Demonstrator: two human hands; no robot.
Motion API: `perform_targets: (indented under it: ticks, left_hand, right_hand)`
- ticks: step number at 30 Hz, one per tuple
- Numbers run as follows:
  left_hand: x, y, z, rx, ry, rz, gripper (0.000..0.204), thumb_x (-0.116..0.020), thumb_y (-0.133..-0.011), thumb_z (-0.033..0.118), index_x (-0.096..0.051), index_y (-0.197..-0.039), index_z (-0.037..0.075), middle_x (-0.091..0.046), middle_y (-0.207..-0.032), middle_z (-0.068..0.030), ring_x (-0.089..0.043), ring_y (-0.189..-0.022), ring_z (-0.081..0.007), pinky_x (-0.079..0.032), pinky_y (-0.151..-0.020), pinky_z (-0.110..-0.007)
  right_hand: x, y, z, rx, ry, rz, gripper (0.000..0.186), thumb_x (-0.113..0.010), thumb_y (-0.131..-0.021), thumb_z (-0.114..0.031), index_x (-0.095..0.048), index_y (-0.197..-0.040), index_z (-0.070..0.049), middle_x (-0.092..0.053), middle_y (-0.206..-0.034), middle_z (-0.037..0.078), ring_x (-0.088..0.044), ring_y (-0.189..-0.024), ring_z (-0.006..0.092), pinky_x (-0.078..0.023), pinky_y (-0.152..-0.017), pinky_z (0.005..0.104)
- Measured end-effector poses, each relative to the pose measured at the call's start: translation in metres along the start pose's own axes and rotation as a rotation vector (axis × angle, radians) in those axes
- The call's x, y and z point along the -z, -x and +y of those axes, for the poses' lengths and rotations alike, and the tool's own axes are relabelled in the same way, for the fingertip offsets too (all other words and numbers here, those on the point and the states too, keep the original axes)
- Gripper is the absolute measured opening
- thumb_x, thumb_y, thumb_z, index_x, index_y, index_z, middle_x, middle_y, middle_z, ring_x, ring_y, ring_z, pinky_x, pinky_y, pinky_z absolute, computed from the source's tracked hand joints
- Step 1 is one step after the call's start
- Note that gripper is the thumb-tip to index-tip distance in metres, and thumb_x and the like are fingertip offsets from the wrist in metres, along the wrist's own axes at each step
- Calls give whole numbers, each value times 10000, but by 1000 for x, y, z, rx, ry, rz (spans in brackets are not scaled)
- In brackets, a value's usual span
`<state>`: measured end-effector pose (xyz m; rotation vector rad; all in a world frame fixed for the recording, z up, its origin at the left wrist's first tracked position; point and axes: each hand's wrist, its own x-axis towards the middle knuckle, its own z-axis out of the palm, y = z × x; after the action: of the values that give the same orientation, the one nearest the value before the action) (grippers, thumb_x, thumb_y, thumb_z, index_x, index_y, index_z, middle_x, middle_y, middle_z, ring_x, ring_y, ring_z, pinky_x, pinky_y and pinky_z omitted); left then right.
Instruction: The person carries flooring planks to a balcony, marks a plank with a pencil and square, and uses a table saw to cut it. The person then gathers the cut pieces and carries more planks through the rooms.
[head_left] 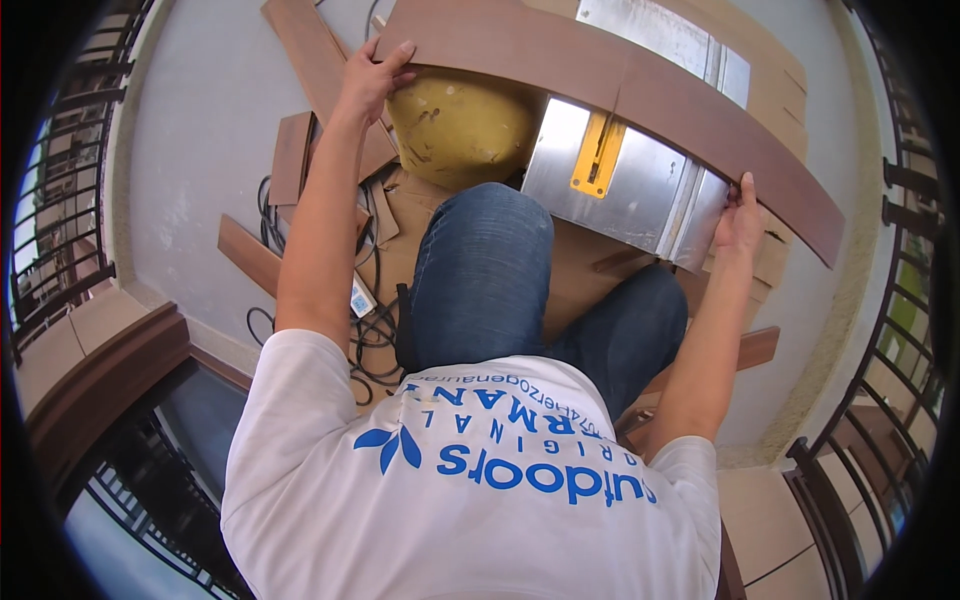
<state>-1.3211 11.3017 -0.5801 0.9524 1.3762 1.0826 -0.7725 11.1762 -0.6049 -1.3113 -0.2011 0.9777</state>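
A long reddish-brown plank (560, 62) lies across the metal top of a table saw (640, 180). My left hand (372, 82) grips the plank's left part, thumb on its upper face. Farther right, my right hand (738, 220) holds the near edge between thumb and fingers, beside the saw top's right edge. A yellow slotted insert (599, 158) is set in the saw top and runs under the plank. Above it, a thin dark line crosses part of the plank's face; whether it is a cut I cannot tell. The blade is hidden.
Left of the saw stands a scuffed yellow rounded object (462, 125). Brown offcuts (292, 158) and black cables (372, 330) with a white power strip (362, 297) lie at the left. Cardboard (780, 90) covers floor around the saw. Railings (905, 180) flank both sides.
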Motion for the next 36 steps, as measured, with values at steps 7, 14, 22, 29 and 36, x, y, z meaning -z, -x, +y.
perform_targets:
  ticks: [7,14,22,29,36]
  left_hand:
    - [4,8,-1,8,-39,33,564,-788,-889,257,-558,-1348,24,-648,-1152,-43,-640,-865,-97,-564,-679,-189]
    - [4,16,0,27,-34,34,527,-782,-893,261,-576,-1321,31,-653,-1141,-31,-646,-868,-95,-550,-661,-181]
    - [5,23,-3,30,-21,21,512,-776,-898,258,-580,-1311,28,-660,-1116,-28,-652,-860,-93,-559,-673,-186]
    - [12,28,-6,33,-29,26,498,-774,-899,256,-588,-1300,26,-663,-1108,-30,-653,-862,-96,-565,-689,-183]
    - [13,33,-7,46,-27,44,513,-776,-897,244,-579,-1317,24,-666,-1114,-39,-665,-851,-104,-575,-697,-190]
  right_hand:
    - [7,8,2,-23,21,14,190,-725,-932,-132,-643,-1101,-103,-622,-883,-39,-523,-715,94,-437,-637,244]
    - [15,15,3,-5,21,-10,176,-718,-938,-124,-647,-1097,-101,-629,-897,-39,-527,-720,90,-439,-650,241]
    - [24,25,2,19,30,-21,270,-721,-933,-107,-633,-1186,-71,-650,-1027,0,-555,-832,121,-488,-784,264]
    - [24,35,1,-36,7,-30,242,-720,-934,-110,-641,-1158,-61,-648,-991,1,-547,-809,117,-487,-772,262]
    - [20,46,0,-25,41,-3,151,-713,-949,-151,-655,-1070,-80,-616,-874,-30,-512,-733,89,-451,-679,244]
